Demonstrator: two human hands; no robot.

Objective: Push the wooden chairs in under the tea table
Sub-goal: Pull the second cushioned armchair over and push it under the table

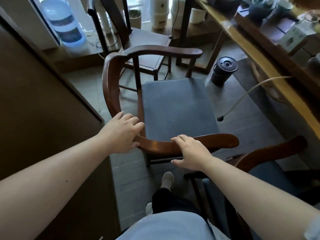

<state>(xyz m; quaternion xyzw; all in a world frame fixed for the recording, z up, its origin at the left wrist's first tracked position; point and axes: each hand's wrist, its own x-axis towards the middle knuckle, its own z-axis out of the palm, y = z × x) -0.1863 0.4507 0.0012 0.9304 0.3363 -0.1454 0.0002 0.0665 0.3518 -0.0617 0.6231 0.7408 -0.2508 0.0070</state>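
Note:
A dark wooden armchair (110,80) with a curved horseshoe rail and a grey-blue seat cushion stands in the middle, out from the tea table (242,49) on the right. My left hand (121,132) grips the curved rail at its near left bend. My right hand (192,153) rests over the near arm of the same rail, fingers curled on it. A second armchair (270,153) of the same kind shows at the lower right, beside my right arm. A third wooden chair (145,40) without a cushion stands farther back.
A brown cabinet (43,110) closes in the left side. A black lidded bin (223,70) and a pale hose (251,90) sit on the floor by the table. A large water bottle (64,23) stands at the back left. Tea ware crowds the table top.

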